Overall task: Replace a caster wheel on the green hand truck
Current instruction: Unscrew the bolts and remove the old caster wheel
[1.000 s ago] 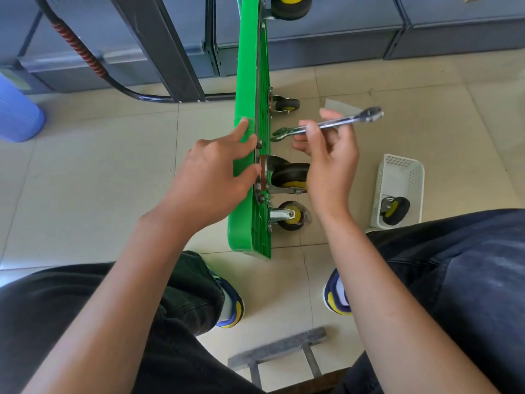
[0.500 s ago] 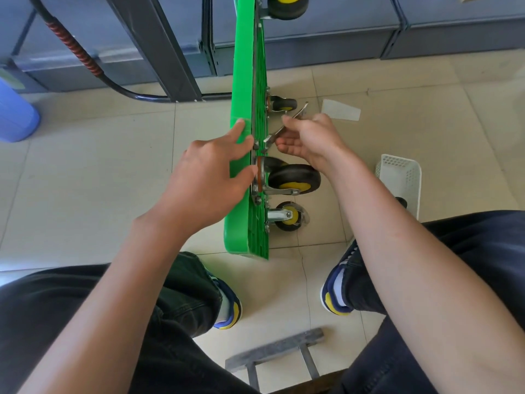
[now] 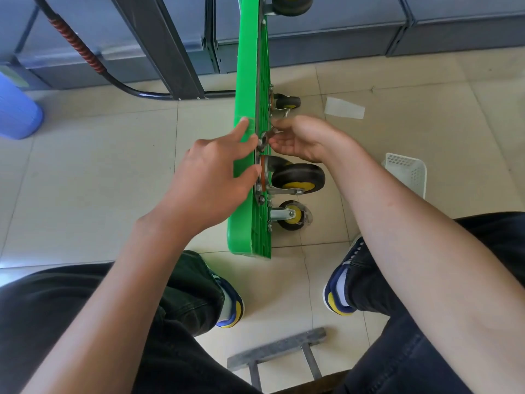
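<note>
The green hand truck stands on its edge on the floor, wheels facing right. My left hand grips the deck's edge, thumb and fingers wrapped around it beside a caster's mounting plate. That caster wheel, black with a yellow hub, sticks out to the right. My right hand is shut on a metal wrench, whose jaw sits at a bolt just above the caster plate; most of the wrench is hidden in the hand. Other casters show below, behind and at the top.
A white perforated basket sits on the floor at right, partly behind my right forearm. A paper scrap lies beyond my right hand. Grey cabinets line the back; a blue container stands at far left. A grey metal stool frame is between my feet.
My right hand swung the wrench down from a raised, nearly level pose and brought its jaw onto the bolt by the caster plate. My left hand kept its grip on the deck.
</note>
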`<state>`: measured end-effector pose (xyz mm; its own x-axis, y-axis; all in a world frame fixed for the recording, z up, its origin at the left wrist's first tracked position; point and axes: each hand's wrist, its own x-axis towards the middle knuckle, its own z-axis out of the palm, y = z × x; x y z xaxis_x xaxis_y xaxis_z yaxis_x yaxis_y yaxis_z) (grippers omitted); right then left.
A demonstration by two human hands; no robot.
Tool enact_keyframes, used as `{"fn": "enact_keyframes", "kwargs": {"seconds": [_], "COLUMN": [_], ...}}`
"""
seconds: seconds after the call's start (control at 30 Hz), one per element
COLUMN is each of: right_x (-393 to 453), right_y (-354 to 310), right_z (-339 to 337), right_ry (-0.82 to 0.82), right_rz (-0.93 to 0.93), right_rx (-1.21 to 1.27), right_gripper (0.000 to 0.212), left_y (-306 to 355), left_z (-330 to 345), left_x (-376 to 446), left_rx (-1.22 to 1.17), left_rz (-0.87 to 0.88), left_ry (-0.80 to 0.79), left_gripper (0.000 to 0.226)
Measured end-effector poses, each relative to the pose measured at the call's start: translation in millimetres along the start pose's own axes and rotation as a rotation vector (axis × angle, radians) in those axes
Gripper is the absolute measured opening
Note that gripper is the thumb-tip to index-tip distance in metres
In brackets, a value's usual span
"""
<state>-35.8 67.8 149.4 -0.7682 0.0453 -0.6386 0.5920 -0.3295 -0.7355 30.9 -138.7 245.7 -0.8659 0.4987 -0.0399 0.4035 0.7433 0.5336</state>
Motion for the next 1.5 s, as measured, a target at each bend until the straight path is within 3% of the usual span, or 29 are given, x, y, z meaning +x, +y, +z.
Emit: {"fn": "enact_keyframes", "kwargs": {"seconds": [0.4, 0.87, 1.0, 1.23, 1.5], "right_x": [-2.8, -37.6, -59.1, -83.4, -94.9], "right_y": [-10.5, -15.7, -1.1, 31.1, 73.7], "right_z": [6.2, 29.2, 27.3, 23.7, 20.1], "right_ry": [-0.021, 0.297, 0.296, 0.329, 0.391], "right_rz": [-0.016, -0.72, -0.799, -0.919, -1.103], "right_rx": [-0.153, -0.459, -0.33, -0.241, -0.406], "right_gripper": [0.034, 0.012, 0.006, 0.016, 0.022], "left_y": [-2.0, 1.0, 0.8, -1.5, -3.6], "left_z": [1.0, -0.3, 0.0, 1.6, 2.0], "left_x": [0.7, 0.5, 0.5, 0.7, 1.1], "left_rx": [-0.011, 0.001, 0.009, -0.009, -0.002], "left_rz": [-0.011, -0.002, -0.004, 0.009, 0.015], "left_ry": [0.007, 0.019, 0.015, 0.026, 0.025], "left_gripper": [0.048, 0.047, 0.048, 0.048, 0.047]}}
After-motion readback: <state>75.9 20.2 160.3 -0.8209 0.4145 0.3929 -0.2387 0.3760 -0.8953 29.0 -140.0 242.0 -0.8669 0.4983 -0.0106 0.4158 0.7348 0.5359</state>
